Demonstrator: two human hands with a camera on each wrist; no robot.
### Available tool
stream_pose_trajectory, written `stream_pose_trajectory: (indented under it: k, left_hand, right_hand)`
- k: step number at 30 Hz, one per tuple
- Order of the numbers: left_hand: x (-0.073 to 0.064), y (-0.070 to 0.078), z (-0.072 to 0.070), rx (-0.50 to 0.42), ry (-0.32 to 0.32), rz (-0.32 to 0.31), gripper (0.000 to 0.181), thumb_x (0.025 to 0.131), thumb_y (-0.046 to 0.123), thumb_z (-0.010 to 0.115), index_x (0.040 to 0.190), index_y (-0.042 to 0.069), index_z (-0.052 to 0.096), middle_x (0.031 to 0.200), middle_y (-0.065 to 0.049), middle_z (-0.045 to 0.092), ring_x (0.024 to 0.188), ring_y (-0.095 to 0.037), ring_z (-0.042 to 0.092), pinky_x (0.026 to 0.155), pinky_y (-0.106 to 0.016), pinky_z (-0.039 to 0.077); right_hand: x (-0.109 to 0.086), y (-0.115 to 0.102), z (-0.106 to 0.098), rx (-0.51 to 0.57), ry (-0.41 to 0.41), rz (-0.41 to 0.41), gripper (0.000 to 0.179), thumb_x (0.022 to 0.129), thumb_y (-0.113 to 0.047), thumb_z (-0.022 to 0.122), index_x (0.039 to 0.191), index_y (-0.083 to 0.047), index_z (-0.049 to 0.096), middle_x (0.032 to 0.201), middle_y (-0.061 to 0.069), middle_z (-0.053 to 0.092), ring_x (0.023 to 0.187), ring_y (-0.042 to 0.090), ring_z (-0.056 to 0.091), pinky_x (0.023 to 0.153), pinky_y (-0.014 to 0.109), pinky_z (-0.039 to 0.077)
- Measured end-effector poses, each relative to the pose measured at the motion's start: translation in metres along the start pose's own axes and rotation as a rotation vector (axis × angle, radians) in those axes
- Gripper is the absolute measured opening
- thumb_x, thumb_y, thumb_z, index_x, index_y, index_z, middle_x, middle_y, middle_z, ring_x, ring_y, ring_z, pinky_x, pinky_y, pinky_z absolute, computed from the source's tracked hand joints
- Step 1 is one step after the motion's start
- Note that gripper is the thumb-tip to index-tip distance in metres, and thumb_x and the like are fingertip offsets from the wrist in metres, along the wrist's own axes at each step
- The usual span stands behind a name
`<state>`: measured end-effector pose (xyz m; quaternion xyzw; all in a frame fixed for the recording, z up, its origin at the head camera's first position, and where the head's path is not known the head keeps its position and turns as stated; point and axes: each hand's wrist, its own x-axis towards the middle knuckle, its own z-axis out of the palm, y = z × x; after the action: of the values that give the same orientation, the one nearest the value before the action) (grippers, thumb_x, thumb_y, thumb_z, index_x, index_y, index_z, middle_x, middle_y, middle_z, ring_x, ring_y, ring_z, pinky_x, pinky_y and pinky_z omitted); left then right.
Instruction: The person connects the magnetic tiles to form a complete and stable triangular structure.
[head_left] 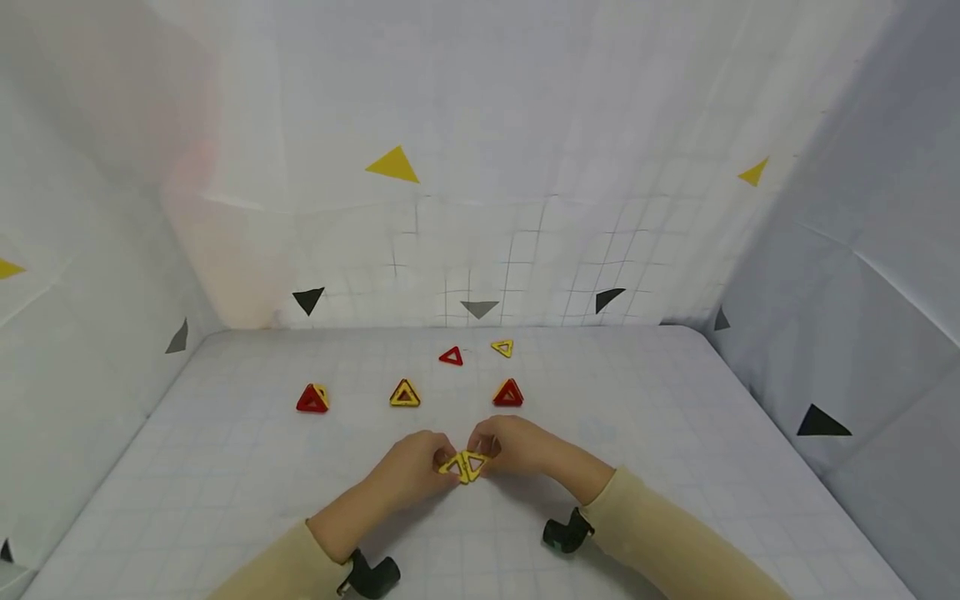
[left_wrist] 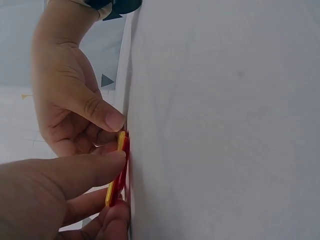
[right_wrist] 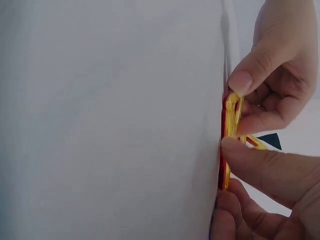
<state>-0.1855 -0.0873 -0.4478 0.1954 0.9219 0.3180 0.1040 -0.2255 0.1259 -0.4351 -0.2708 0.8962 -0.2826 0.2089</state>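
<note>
In the head view, two yellow triangular magnetic tiles lie edge to edge between my hands, low over the table. My left hand pinches the left one at its outer side, and my right hand grips the other. Red edges show under the yellow on the table side in the right wrist view. From the left wrist, the tile stack appears edge-on between thumb and fingers, against the table surface. Fingers hide part of the outer corners.
Farther back stand a red-and-yellow triangle piece, a yellow-faced one and a red-faced one. Behind them lie a flat red triangle and a flat yellow triangle. White sheeting encloses the white table.
</note>
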Motion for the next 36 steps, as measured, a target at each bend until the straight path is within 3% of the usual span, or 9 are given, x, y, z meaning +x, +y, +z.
stream_pose_trajectory:
  k: [6, 13, 17, 24, 36]
  left_hand:
    - [-0.002, 0.001, 0.001, 0.010, 0.014, -0.006, 0.024, 0.082, 0.020, 0.084, 0.097, 0.008, 0.070, 0.084, 0.003, 0.059, 0.076, -0.011, 0.053, 0.069, -0.033, 0.047]
    - [-0.002, 0.000, 0.001, 0.023, 0.022, -0.031, 0.026, 0.083, 0.023, 0.083, 0.100, 0.008, 0.071, 0.086, 0.003, 0.060, 0.079, -0.011, 0.055, 0.074, -0.035, 0.049]
    - [-0.002, 0.001, 0.001, 0.023, 0.019, -0.065, 0.027, 0.084, 0.024, 0.082, 0.103, 0.009, 0.071, 0.089, 0.004, 0.060, 0.081, -0.012, 0.055, 0.076, -0.036, 0.049]
    - [-0.003, 0.001, 0.001, 0.019, 0.023, -0.100, 0.028, 0.084, 0.023, 0.082, 0.105, 0.009, 0.071, 0.090, 0.003, 0.060, 0.082, -0.013, 0.054, 0.075, -0.036, 0.049]
    - [-0.002, -0.001, 0.002, -0.015, 0.013, -0.098, 0.028, 0.084, 0.024, 0.082, 0.105, 0.009, 0.070, 0.089, 0.003, 0.059, 0.081, -0.013, 0.054, 0.074, -0.035, 0.048]
  right_hand:
    - [-0.008, 0.000, -0.014, -0.014, 0.000, -0.005, 0.022, 0.086, -0.015, 0.080, 0.105, -0.019, 0.071, 0.092, -0.007, 0.064, 0.083, 0.012, 0.059, 0.075, 0.030, 0.051]
    - [-0.018, 0.001, -0.053, -0.002, 0.046, -0.075, 0.024, 0.092, -0.019, 0.075, 0.114, -0.011, 0.071, 0.098, -0.007, 0.065, 0.093, 0.014, 0.061, 0.080, 0.034, 0.051]
    - [-0.017, 0.009, -0.076, 0.016, 0.099, -0.058, 0.025, 0.093, -0.021, 0.073, 0.115, -0.009, 0.071, 0.101, -0.006, 0.067, 0.096, 0.016, 0.061, 0.083, 0.034, 0.052]
    - [0.005, 0.035, -0.096, 0.022, 0.211, 0.033, 0.021, 0.096, -0.020, 0.070, 0.113, -0.009, 0.070, 0.101, -0.002, 0.068, 0.097, 0.019, 0.060, 0.086, 0.037, 0.053]
    - [0.058, 0.076, -0.101, 0.083, 0.314, 0.156, 0.022, 0.097, -0.019, 0.068, 0.115, -0.006, 0.068, 0.111, 0.007, 0.064, 0.105, 0.026, 0.058, 0.091, 0.040, 0.052]
